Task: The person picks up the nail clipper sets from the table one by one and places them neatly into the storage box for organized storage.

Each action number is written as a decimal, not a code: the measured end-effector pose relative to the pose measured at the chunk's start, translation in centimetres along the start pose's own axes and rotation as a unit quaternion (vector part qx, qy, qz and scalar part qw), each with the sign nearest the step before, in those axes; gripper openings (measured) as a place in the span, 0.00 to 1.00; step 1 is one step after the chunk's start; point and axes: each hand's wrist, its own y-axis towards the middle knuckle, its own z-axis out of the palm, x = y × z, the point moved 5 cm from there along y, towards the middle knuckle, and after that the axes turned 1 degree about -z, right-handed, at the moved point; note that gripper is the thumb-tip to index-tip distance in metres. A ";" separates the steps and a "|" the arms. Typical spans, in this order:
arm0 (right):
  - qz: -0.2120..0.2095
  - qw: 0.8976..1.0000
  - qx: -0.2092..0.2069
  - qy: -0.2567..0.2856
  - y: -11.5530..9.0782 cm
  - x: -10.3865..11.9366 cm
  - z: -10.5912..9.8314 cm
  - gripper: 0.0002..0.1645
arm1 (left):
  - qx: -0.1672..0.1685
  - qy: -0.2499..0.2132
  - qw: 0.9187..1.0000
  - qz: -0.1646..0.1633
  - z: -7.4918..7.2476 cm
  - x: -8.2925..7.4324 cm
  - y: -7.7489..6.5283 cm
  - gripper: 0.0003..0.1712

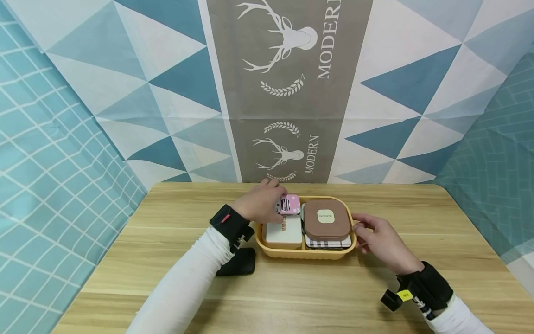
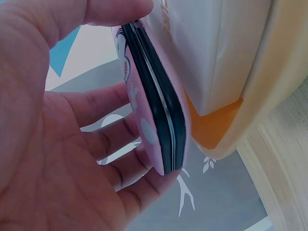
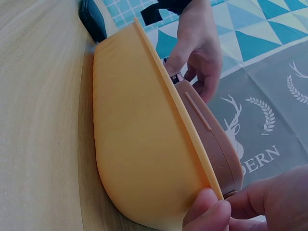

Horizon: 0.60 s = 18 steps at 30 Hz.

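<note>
My left hand (image 1: 260,202) grips a small pink zip case (image 1: 292,204) with white dots, thumb along one edge and fingers across its face. The case is over the back left of a yellow basket (image 1: 288,253), above a white box (image 1: 283,233) with gold lettering. In the left wrist view the dark zipper edge of the pink case (image 2: 166,125) faces the camera. On the basket's right side, my right hand (image 1: 381,241) pinches the rim between thumb and fingers. A brown case (image 1: 313,227) marked MANICURE lies in the right compartment, on top of a plaid item (image 1: 327,243).
A black flat object (image 1: 242,262) lies on the wooden table (image 1: 292,297) left of the basket, partly under my left forearm. Behind the table hangs a patterned cloth (image 1: 288,102) with deer heads. Blue-green tiled sheets (image 1: 50,185) rise at both sides.
</note>
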 end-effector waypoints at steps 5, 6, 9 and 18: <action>0.004 1.000 -0.002 0.002 0.0 0.0 0.0 0.30 | 0.001 0.005 1.000 0.003 0.2 0.0 0.3 0.38; 0.003 1.000 -0.003 0.002 0.0 0.1 0.0 0.30 | 0.002 0.005 1.000 0.003 0.3 0.0 0.3 0.38; 0.000 1.000 -0.002 0.000 0.0 0.1 0.0 0.30 | 0.006 0.007 1.000 0.005 0.4 0.0 0.4 0.39; 0.004 1.000 -0.001 -0.005 0.1 0.0 -0.1 0.30 | 0.013 0.006 1.000 0.010 0.7 -0.1 0.5 0.38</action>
